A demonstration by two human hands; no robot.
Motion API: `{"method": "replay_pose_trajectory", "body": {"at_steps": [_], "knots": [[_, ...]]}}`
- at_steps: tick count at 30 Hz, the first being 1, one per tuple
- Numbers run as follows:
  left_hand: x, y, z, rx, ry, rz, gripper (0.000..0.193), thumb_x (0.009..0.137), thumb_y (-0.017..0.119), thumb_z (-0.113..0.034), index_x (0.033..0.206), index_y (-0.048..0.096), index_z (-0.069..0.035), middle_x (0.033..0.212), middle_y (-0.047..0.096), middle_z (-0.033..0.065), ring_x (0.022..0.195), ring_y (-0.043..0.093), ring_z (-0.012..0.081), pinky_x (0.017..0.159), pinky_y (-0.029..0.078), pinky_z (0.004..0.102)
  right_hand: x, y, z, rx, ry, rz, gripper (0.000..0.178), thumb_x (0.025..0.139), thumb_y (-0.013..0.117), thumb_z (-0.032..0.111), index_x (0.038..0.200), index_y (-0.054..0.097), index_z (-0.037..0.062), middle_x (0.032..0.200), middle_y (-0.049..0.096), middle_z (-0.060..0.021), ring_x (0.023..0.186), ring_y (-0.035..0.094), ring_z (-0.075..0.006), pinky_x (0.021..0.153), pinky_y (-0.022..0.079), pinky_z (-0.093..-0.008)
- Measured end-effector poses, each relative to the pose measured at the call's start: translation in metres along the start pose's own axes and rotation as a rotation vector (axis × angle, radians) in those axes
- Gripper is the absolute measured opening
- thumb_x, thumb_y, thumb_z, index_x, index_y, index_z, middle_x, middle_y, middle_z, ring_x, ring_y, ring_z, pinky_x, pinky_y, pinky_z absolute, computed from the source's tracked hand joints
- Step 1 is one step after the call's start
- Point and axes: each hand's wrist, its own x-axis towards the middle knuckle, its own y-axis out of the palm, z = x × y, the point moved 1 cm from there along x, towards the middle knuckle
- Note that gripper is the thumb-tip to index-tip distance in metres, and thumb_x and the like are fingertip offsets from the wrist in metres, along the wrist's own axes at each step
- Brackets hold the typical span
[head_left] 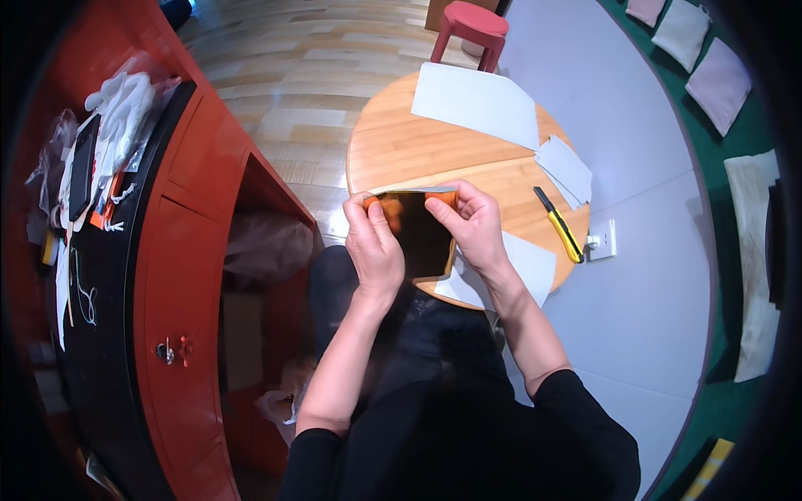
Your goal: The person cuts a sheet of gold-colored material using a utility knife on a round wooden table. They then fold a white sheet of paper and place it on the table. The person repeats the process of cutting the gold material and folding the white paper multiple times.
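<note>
A dark, glossy sheet (420, 234) with an orange top edge was held upright over the near edge of the round wooden tabletop (401, 146). The left hand (373, 246) pinched its upper left corner, thumb in front, grip closed on it. The right hand (474, 224) gripped the upper right corner the same way, fingers curled over the orange strip. Both forearms rose from the lower edge, sleeves black. Under the right wrist lay a pale sheet of paper (530, 265). A yellow and black utility knife (558, 224) lay just right of it. Farther back sat small folded papers (565, 169) and a large pale sheet (476, 102). A red stool (472, 27) stood beyond.
</note>
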Motion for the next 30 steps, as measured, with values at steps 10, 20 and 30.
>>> {"method": "replay_pose_trajectory", "body": {"at_steps": [10, 20, 30], "knots": [[0.000, -0.009, -0.002, -0.049, -0.045, -0.064, 0.011, 0.108, 0.054, -0.010, 0.109, 0.057, 0.001, 0.090, 0.067, 0.0107, 0.078, 0.061, 0.0170, 0.074, 0.051, 0.0320, 0.003, -0.005, 0.000, 0.025, 0.062, -0.023, 0.019, 0.102, 0.070, 0.014, 0.092, 0.077, -0.0006, 0.077, 0.066, 0.0041, 0.068, 0.052, -0.0018, 0.061, 0.043, -0.0217], [0.015, -0.017, 0.021, -0.014, -0.118, -0.103, 0.011, 0.107, 0.056, -0.009, 0.107, 0.059, 0.002, 0.088, 0.067, 0.0091, 0.077, 0.060, 0.0156, 0.074, 0.051, 0.0303, -0.012, 0.004, 0.004, -0.102, 0.316, 0.105, 0.022, 0.103, 0.069, 0.017, 0.086, 0.070, 0.0027, 0.067, 0.059, 0.0053, 0.063, 0.049, -0.0010, 0.057, 0.040, -0.0215], [0.016, -0.013, 0.020, 0.079, -0.063, -0.149, 0.009, 0.105, 0.059, -0.008, 0.106, 0.060, 0.001, 0.088, 0.068, 0.0085, 0.077, 0.062, 0.0150, 0.074, 0.052, 0.0304, -0.018, -0.003, -0.018, -0.029, 0.284, 0.073, 0.023, 0.102, 0.070, 0.017, 0.085, 0.073, 0.0015, 0.069, 0.065, 0.0022, 0.062, 0.058, -0.0033, 0.058, 0.046, -0.0214]]}}
